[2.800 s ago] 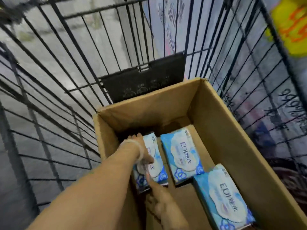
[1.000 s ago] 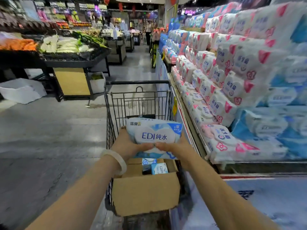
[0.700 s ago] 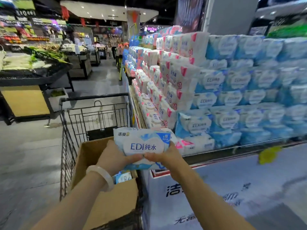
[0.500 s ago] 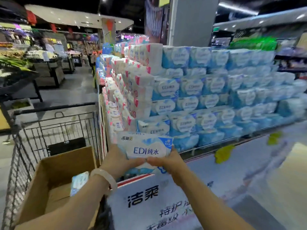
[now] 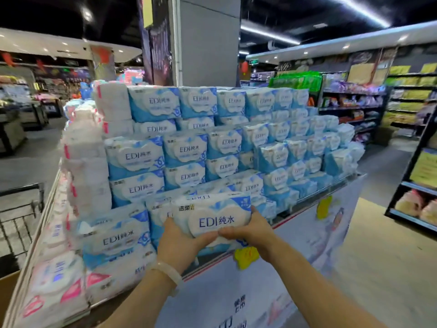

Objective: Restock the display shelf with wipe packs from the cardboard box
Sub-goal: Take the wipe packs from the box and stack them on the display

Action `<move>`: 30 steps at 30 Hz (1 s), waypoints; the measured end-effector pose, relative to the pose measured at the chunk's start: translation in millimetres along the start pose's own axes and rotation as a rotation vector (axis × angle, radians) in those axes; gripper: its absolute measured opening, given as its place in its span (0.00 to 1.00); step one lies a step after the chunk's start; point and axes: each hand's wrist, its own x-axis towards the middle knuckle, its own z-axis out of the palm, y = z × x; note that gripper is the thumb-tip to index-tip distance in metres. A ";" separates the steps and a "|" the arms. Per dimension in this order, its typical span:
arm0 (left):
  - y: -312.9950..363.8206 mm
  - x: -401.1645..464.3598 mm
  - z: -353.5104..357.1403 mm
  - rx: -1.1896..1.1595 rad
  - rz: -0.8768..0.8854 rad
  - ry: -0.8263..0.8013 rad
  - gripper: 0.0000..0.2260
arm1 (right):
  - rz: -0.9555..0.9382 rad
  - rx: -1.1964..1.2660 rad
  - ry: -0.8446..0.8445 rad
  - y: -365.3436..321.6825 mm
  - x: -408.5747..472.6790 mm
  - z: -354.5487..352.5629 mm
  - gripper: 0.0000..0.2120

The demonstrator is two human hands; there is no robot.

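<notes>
ok so from the head cam I've got both hands out in front of me holding one wipe pack, the blue and white one with "EDI" printed big across the front. My left hand has it from the left end and underneath, thumb curled up over the lower front edge, and my right hand wraps the right end with its thumb pressed in along the bottom front too, so the two thumbs nearly meet in the middle. There's a pale bracelet on the left wrist. The pack is up in the air just in front of the lower rows of the display shelf, not resting on anything that I can see. The shelf is stacked in stepped tiers with the same blue packs facing me, and the left side of the stack is white packs with pink marks. A yellow price tag hangs on the shelf's front edge right under my hands, and another yellow tag sits further right. Off at the left edge I can see a bit of the wire cart and, in the bottom-left corner, a sliver of the cardboard box. Grey pillar behind the stack, grocery shelving off to the right
</notes>
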 end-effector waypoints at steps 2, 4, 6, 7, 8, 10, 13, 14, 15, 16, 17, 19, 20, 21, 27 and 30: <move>5.4 20.1 19.2 -0.011 -0.004 0.016 0.34 | 0.001 -0.003 0.004 1.2 27.3 -12.4 0.33; 10.5 43.8 37.5 -0.029 0.009 0.036 0.32 | -0.007 -0.019 -0.010 -0.2 56.0 -24.0 0.34; 19.5 70.3 54.1 -0.050 0.007 0.039 0.32 | -0.006 -0.037 0.004 -6.2 84.9 -34.6 0.36; 20.1 85.7 62.6 -0.062 0.014 0.029 0.33 | -0.009 -0.050 0.006 -10.6 99.3 -40.0 0.37; 22.1 99.6 70.7 -0.080 0.012 0.018 0.34 | -0.014 -0.067 0.006 -15.0 113.5 -45.4 0.39; 28.6 124.3 86.4 -0.104 0.029 0.015 0.34 | -0.020 -0.113 0.006 -25.9 139.4 -56.7 0.39; 42.2 152.6 108.3 -0.085 0.077 0.052 0.33 | -0.035 -0.166 -0.008 -39.5 174.1 -73.6 0.32; 46.0 160.2 114.7 -0.090 0.084 0.064 0.32 | -0.038 -0.184 -0.009 -43.0 183.3 -79.0 0.29; 50.4 166.8 121.6 -0.085 0.091 0.069 0.32 | -0.043 -0.192 -0.017 -46.1 192.1 -84.1 0.27; 54.3 173.0 127.5 -0.083 0.084 0.072 0.31 | -0.048 -0.194 -0.024 -48.6 200.7 -88.9 0.26; 57.0 180.0 133.1 -0.082 0.083 0.077 0.31 | -0.055 -0.202 -0.027 -50.6 209.2 -93.7 0.25; 60.4 194.0 146.0 -0.102 0.079 0.086 0.31 | -0.067 -0.217 -0.033 -53.8 226.7 -103.6 0.25; 61.2 200.8 152.7 -0.111 0.078 0.091 0.30 | -0.068 -0.211 -0.035 -55.0 234.9 -108.6 0.25; 62.3 206.7 159.6 -0.114 0.076 0.097 0.30 | -0.065 -0.203 -0.037 -56.1 242.7 -113.5 0.26; 53.9 237.7 208.9 -0.044 -0.025 0.059 0.23 | -0.168 -0.781 0.122 -57.5 280.9 -126.6 0.50; 55.6 241.0 224.4 0.033 -0.067 0.096 0.21 | -0.420 -1.205 0.147 -54.1 291.0 -130.5 0.48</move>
